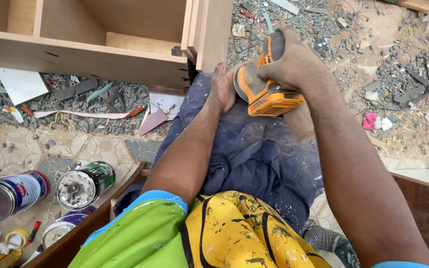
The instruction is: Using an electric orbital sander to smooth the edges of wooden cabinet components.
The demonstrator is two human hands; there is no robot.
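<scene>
Two hands are working the yellow-and-black cordless power tool over the knee: right hand clamping around its grip, left hand pressing flat against its nose. Left of it, the light wooden cabinet carcass is sitting half-built, shelves missing.

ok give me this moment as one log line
right hand: grips orange power tool | left hand: flat against tool's front, over knee | ahead: wooden cabinet | floor left: tin cans
</scene>
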